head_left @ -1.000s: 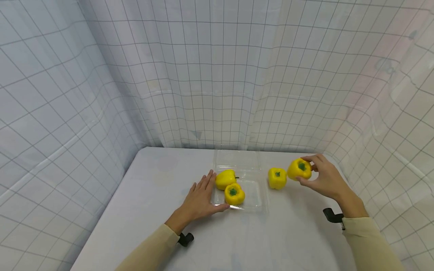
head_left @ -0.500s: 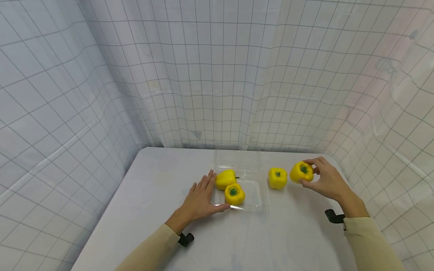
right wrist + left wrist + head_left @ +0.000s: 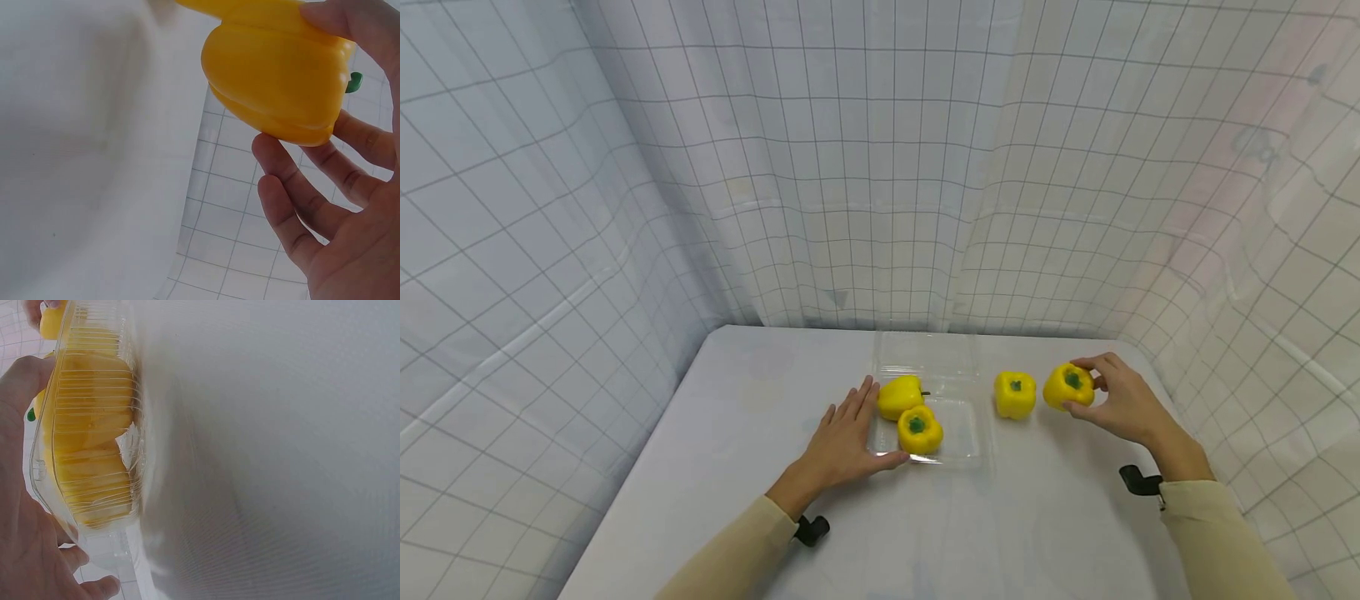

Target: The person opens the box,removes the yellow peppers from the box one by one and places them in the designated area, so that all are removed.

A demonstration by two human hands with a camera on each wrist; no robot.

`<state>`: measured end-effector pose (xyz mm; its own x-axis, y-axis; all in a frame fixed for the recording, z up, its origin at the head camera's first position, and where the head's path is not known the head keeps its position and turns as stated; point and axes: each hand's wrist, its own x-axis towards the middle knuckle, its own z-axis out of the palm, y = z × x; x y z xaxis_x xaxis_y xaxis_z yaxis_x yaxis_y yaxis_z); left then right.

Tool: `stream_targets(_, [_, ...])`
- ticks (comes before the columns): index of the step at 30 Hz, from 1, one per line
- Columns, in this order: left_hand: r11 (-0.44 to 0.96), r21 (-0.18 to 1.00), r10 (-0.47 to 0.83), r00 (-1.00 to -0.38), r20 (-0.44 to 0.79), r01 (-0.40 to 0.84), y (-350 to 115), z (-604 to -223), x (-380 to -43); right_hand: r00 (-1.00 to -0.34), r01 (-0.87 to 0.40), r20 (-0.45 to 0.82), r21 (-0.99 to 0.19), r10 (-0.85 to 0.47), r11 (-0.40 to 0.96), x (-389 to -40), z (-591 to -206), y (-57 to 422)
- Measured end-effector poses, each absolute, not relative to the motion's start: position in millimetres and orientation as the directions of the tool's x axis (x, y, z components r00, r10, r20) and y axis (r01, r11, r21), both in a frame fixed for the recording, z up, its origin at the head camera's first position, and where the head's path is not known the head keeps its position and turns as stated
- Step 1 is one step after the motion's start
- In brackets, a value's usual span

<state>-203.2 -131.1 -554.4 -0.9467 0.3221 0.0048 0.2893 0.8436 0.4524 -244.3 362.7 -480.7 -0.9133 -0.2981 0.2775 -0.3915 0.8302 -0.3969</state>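
Observation:
My right hand grips a yellow bell pepper between thumb and fingers, its green stem tilted toward the camera. In the right wrist view that bell pepper hangs above the white tabletop. To its left a second yellow bell pepper stands stem up on the table. My left hand rests with straight, spread fingers along the left side and front corner of a clear plastic clamshell box. Inside the box are two yellow bell peppers, one lying on its side, the other stem up.
The box's clear lid lies folded back toward the rear of the white table. Grid-patterned white curtains enclose the table at the back and both sides. The right half of the box floor is bare.
My right hand has moved slightly right and toward me with the bell pepper, lowering it beside the standing one. The left hand stays where it was on the box.

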Motion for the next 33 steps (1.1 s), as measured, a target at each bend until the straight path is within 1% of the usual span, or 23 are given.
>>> stream_targets(8, [0.843, 0.459, 0.316, -0.949, 0.002, 0.282, -131, -555, -203, -0.933, -0.353, 0.218, -0.414, -0.286, 0.839, -249, -490, 364])
stream_targets(21, [0.846, 0.453, 0.316, -0.949, 0.000, 0.282, -131, -555, -204, -0.941, -0.337, 0.170, -0.415, -0.292, 0.845, -254, -500, 366])
stream_targets(28, [0.834, 0.463, 0.324, -0.945, 0.031, 0.301, -131, -556, -203, -0.940, -0.341, 0.154, -0.412, -0.304, 0.845, -255, -504, 365])
stream_targets(33, [0.844, 0.449, 0.326, -0.945, 0.001, 0.292, -131, -554, -203, -0.940, -0.340, 0.137, -0.421, -0.312, 0.841, -256, -505, 364])
